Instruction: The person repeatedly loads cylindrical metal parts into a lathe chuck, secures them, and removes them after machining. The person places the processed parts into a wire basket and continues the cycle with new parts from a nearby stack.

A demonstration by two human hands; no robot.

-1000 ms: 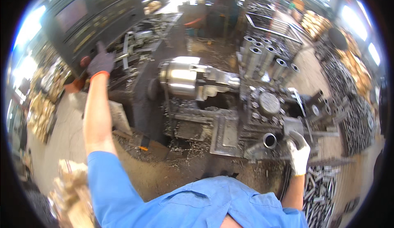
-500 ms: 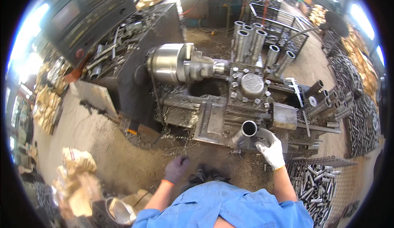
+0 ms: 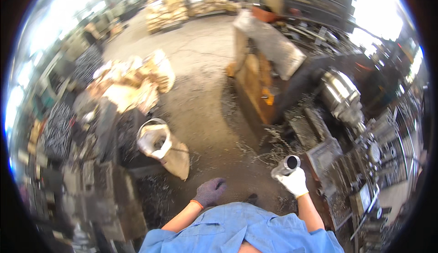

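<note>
A short, shiny metal tube (image 3: 278,171) is gripped in my right hand (image 3: 294,183), which wears a white glove. Its dark round mouth tilts upward, and the fingers wrapped round its far side are partly hidden. The tube is held off the left edge of the lathe (image 3: 325,149), apart from it. My left hand (image 3: 211,192), in a dark purple glove with an orange cuff, hovers low in front of my body. Its fingers are curled in and nothing shows in them. Left of that hand stands an open-topped sack (image 3: 179,161) with a pale rim.
On the right, the lathe's bright chuck (image 3: 340,89) sticks out beside an upright plate (image 3: 276,48). Crumpled paper sacks (image 3: 132,82) lie in a heap at left, near a dark metal machine block (image 3: 102,198). Metal chips litter the floor around the lathe's base.
My view has swung left, so the lathe now sits at the right. My right hand has closed on the tube and carried it off the lathe. The left hand stays low and curled.
</note>
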